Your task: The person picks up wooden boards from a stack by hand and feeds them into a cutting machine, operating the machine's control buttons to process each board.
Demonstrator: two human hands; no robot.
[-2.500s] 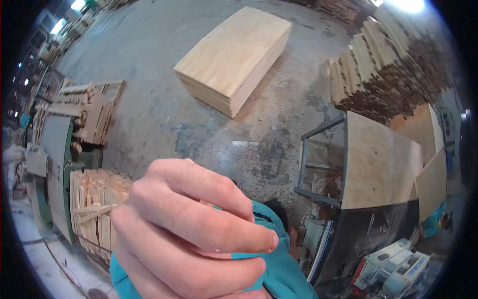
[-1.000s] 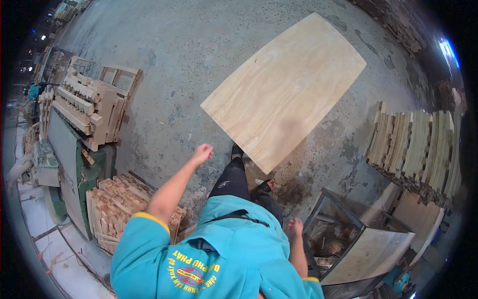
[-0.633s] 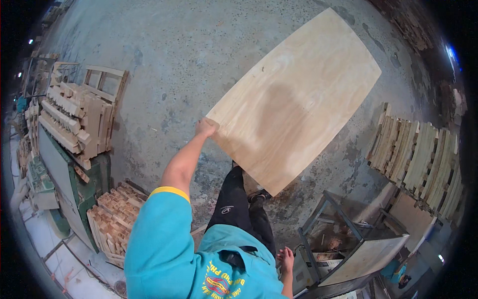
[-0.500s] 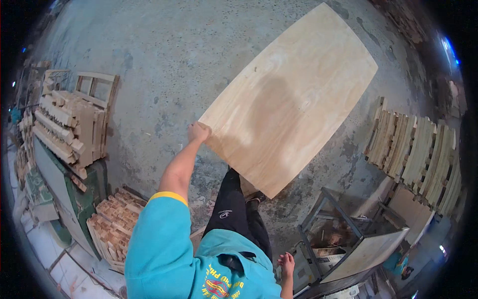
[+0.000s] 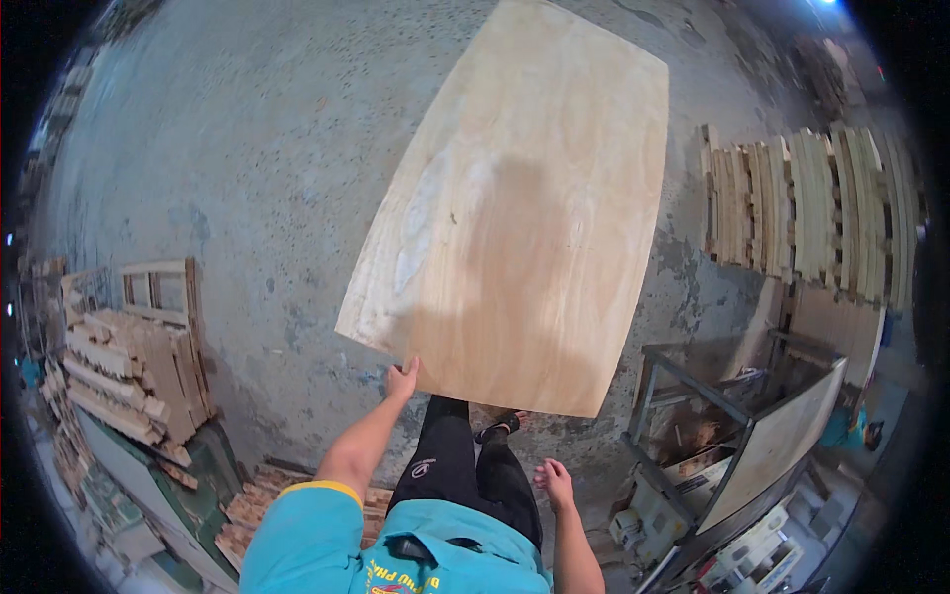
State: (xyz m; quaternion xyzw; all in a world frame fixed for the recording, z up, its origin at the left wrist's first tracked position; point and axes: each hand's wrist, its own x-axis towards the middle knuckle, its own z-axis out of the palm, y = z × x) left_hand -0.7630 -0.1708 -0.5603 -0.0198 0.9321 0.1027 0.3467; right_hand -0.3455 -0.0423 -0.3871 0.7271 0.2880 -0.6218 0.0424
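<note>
Thumb uppermost, the left hand (image 5: 401, 379) grips the near edge of a large, pale plywood sheet (image 5: 544, 119), nearer to the sheet's left corner than to its right; the fingers' undersides are hidden. The right hand (image 5: 555, 482) is empty, its fingers loosely curled, held beside the right thigh and apart from the sheet. Teal sleeves with a yellow cuff belong to a teal shirt (image 5: 455, 554), above black trousers (image 5: 445, 475). One foot (image 5: 507, 425) shows just beyond the sheet's near edge.

The sheet lies in front of the person, stretching away toward the top of the view, a dark shadow across its middle. Whether it is lifted at the near end, I cannot tell. Around it spreads a stained concrete floor (image 5: 267, 178).

To the right stands a grey metal frame (image 5: 698, 387) with wood scraps inside and a flat panel (image 5: 777, 441) against its right side. Beyond it is a layered stack of boards (image 5: 811, 203); a white machine (image 5: 757, 554) sits at the lower right. To the left are a pile of sawn timber pieces (image 5: 139, 371), an open wooden frame (image 5: 158, 265) behind it, and something green-sided (image 5: 213, 460), bench or machine. Short wood lengths (image 5: 259, 510) lie behind the left arm.
</note>
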